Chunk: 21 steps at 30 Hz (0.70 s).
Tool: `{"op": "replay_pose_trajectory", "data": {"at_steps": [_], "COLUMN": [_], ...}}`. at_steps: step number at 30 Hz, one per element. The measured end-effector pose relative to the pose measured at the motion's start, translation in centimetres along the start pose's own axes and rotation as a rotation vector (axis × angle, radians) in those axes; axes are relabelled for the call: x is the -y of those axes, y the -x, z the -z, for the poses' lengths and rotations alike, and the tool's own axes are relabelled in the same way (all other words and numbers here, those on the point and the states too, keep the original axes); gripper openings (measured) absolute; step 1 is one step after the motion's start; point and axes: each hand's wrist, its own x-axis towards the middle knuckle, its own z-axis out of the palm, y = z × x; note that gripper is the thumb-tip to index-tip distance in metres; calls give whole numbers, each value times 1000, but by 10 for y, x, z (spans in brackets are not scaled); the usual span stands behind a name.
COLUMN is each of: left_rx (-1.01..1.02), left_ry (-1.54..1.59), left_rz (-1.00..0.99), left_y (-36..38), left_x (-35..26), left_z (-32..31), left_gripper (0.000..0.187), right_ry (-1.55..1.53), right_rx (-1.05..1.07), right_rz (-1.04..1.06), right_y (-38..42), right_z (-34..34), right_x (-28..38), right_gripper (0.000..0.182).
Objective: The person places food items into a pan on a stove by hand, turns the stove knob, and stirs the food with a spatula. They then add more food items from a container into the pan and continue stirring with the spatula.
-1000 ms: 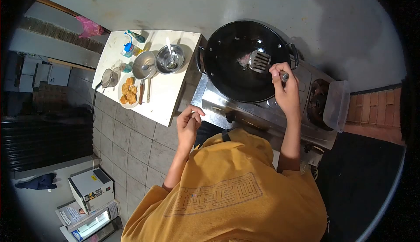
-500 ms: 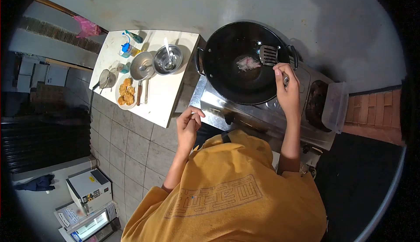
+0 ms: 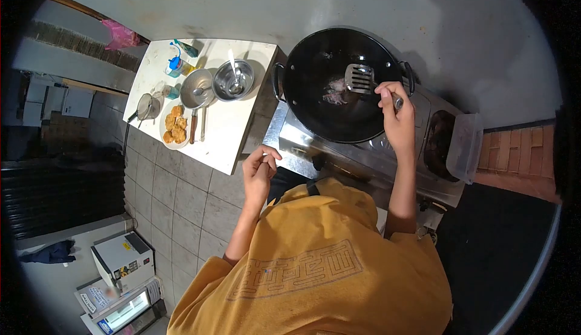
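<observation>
My right hand (image 3: 398,114) is wrapped round the handle of a slotted spatula (image 3: 359,79), whose metal head is over the black wok (image 3: 321,120). Beside the head's left edge lies a small heap of pale, pinkish food (image 3: 335,93) on the oily wok bottom. The wok has two looped side handles and sits on a steel gas stove (image 3: 354,159). Held in the air before the stove's left front corner, my left hand (image 3: 260,171) has loosely curled fingers with nothing in them.
Left of the stove, a white table (image 3: 221,150) bears a plate of golden fried pieces (image 3: 175,128), a metal bowl with a spoon (image 3: 233,81), a saucepan (image 3: 196,88), a strainer (image 3: 146,107) and a blue-topped bottle (image 3: 175,65). A clear plastic container (image 3: 465,147) is at the stove's right.
My right hand has moved the spatula head slightly left and turned it across the wok, closer to the food. The food heap has shifted a little left and changed shape. My left hand has barely moved.
</observation>
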Motion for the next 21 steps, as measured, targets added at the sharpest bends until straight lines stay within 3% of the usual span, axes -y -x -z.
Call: {"op": "replay_pose_trajectory", "data": {"at_steps": [7, 15, 21], "left_rx": [3, -17, -7], "left_ry": [-16, 6, 2], "left_rz": [-1, -11, -22], "left_y": [1, 3, 4], "left_x": [-1, 5, 8], "left_z": [1, 4, 6], "left_gripper": [36, 36, 37], "right_ry": [117, -101, -114], "right_rx": [-47, 31, 20], "right_rz": [0, -108, -73], "right_y": [-9, -8, -10], "right_z": [-1, -8, 0], "right_x": [-14, -8, 3], "right_gripper": [15, 18, 21]}}
